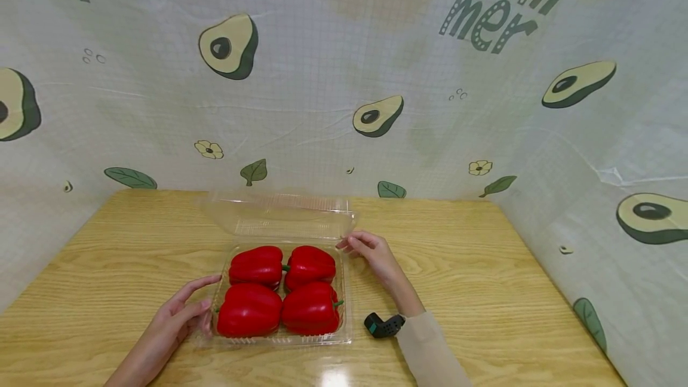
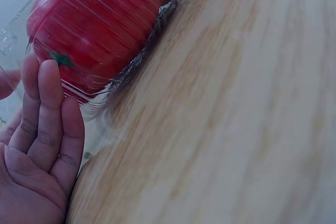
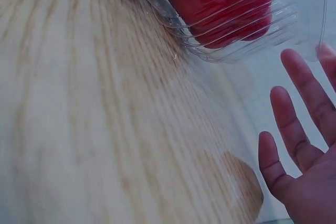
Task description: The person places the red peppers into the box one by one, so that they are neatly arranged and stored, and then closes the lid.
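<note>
A clear plastic clamshell container (image 1: 346, 291), its lid (image 1: 285, 220) raised at the back, holds several red bell peppers (image 1: 252, 310) with green stems. At its left side, my left hand (image 1: 174, 315) holds the rim, thumb above and fingers against the outer wall. In the left wrist view those fingers (image 2: 50, 95) lie along the ribbed plastic. My right hand (image 1: 376, 255) is at the back right corner, beside the lid's hinge, with fingertips at the plastic edge. The right wrist view shows its other fingers (image 3: 294, 129) spread and apart from the container.
The container stands on a light wood-grain table (image 1: 473, 279). A black wrist-worn device (image 1: 383, 325) is at my right sleeve (image 1: 432, 348). Behind the table and along its sides hangs a pale curtain (image 1: 301, 88) printed with avocados and leaves.
</note>
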`<state>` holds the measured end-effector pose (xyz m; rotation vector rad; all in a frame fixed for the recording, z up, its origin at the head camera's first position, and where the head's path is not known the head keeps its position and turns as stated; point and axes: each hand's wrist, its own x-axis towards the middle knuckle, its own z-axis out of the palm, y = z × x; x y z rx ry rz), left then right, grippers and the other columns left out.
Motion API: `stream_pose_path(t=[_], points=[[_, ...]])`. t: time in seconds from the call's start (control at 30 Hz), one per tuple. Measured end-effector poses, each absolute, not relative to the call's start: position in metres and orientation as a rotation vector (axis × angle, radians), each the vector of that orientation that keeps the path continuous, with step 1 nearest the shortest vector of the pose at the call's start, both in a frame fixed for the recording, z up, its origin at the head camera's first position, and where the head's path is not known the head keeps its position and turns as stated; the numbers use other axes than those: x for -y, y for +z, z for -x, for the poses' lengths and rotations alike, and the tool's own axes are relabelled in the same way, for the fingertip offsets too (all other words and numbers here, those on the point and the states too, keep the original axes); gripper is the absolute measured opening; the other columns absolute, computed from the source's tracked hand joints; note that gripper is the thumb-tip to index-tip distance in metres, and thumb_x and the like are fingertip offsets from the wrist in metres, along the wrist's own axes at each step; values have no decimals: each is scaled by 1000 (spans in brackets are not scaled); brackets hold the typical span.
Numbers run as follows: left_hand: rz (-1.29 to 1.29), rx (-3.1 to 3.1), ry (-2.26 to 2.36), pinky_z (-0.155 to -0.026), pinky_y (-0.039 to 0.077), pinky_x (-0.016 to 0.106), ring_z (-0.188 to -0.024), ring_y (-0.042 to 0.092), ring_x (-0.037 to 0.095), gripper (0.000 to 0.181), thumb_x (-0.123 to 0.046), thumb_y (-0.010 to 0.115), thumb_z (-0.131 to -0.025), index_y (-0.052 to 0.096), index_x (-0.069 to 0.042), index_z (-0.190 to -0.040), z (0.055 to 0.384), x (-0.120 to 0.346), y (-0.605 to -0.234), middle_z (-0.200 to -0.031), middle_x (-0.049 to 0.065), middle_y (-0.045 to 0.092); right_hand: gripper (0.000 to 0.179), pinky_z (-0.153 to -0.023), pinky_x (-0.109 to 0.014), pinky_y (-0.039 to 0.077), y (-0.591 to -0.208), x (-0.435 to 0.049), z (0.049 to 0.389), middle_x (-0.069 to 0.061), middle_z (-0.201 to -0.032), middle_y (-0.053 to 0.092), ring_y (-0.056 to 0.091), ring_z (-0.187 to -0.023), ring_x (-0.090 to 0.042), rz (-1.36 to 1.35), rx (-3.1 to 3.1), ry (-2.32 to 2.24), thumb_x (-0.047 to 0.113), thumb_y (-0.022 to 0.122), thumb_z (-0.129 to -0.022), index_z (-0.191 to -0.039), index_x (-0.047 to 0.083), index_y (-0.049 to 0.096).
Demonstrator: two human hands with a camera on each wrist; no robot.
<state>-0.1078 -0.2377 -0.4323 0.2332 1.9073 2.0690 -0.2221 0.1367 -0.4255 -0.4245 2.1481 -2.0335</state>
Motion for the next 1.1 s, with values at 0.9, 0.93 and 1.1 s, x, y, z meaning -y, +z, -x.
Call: stream_pose_path(t=[0.9, 0.93, 1.1], points=[[-231, -1904, 2078, -70, 53, 30, -67, 58, 9, 35, -15, 37, -101, 40, -22, -135, 108, 237, -433, -67, -5, 56, 38, -82, -39, 47, -405, -131, 215, -16, -104, 66, 62, -90, -18, 355, -2265, -1881, 32, 42, -100, -99, -3, 58], [-227, -1902, 2077, -70, 53, 30, -66, 58, 10, 35, -15, 37, -101, 40, -22, -135, 108, 237, -433, -67, -5, 57, 37, -83, -38, 47, -404, -131, 215, -18, -105, 66, 62, -92, -17, 379, -2265, -1865, 30, 42, -100, -98, -4, 56], [-218, -1904, 2074, -71, 53, 30, -66, 58, 11, 34, -16, 37, -101, 40, -24, -134, 108, 237, -434, -68, -5, 57, 36, -76, -24, 44, -400, -134, 214, -19, -112, 61, 55, -91, -9, 383, -2290, -1785, 28, 46, -99, -113, -3, 55]])
